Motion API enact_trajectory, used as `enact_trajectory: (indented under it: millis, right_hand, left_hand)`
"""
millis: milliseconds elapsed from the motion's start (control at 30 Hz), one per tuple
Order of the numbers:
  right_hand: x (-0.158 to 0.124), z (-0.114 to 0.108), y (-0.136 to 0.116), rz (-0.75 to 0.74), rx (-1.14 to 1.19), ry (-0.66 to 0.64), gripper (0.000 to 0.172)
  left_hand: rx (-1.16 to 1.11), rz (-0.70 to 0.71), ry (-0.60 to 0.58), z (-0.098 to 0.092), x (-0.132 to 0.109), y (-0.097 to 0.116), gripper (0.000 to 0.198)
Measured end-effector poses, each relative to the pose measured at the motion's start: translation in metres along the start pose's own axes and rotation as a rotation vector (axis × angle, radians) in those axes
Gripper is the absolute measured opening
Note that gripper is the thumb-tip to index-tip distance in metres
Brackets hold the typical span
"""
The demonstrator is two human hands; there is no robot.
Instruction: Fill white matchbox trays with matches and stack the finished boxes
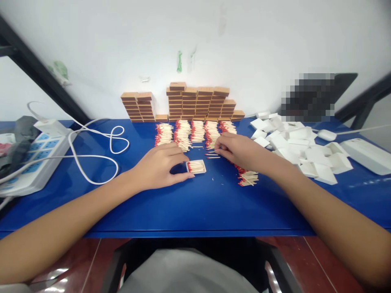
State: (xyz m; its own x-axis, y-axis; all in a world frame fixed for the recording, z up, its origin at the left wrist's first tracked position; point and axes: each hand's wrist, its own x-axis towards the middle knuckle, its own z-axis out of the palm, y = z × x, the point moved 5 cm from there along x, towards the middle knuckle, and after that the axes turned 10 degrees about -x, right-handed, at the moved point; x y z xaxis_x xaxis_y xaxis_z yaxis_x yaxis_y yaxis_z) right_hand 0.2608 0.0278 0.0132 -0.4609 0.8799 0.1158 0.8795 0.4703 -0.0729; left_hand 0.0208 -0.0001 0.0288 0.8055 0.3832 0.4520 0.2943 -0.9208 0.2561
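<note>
My left hand [163,166] curls round the left end of a small white matchbox tray [200,171], thumb at the near side and fingers at the far side. Red-tipped matches [195,166] lie in the tray, heads to the left. My right hand [230,147] is closed in a pinch at the ends of a few loose matches [213,157] on the blue table; a match seems to be between its fingertips. Behind both hands stand several heaps of matches [182,132] in columns. Another heap of matches [248,178] lies partly hidden under my right wrist.
Stacked brown matchboxes [195,103] line the wall. White empty trays [293,140] are piled at right, beside a white box [366,154] and a dark tablet-like panel [345,89]. A power strip [39,158] and looping white cable [91,181] occupy the left of the blue table [183,211].
</note>
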Motion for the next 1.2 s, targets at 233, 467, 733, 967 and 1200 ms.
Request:
enact_trajectory:
  millis: [233,467,733,967,1200]
  right_hand:
    - [-0.0007,0.0028,-0.0063,0.005,-0.024,-0.021,0.014]
    - [-0.0006,-0.0008,-0.0101,-0.029,0.049,0.008,0.015]
    - [-0.0004,-0.0005,-0.0047,-0.032,0.053,0.005,0.012]
    - [-0.0005,-0.0006,-0.0026,-0.028,0.058,-0.009,0.013]
    - [-0.0006,-0.0025,-0.0092,-0.042,0.055,0.017,0.015]
  left_hand:
    - [-0.004,-0.008,-0.009,0.0006,0.0002,-0.0003,0.033]
    - [0.002,-0.023,-0.018,0.0013,-0.0003,-0.0007,0.033]
    - [0.001,-0.035,-0.032,0.0016,0.0,-0.0006,0.033]
    - [0.004,-0.03,-0.024,0.001,0.0008,-0.0006,0.034]
    - [-0.008,-0.036,-0.028,0.0015,-0.0004,-0.0009,0.033]
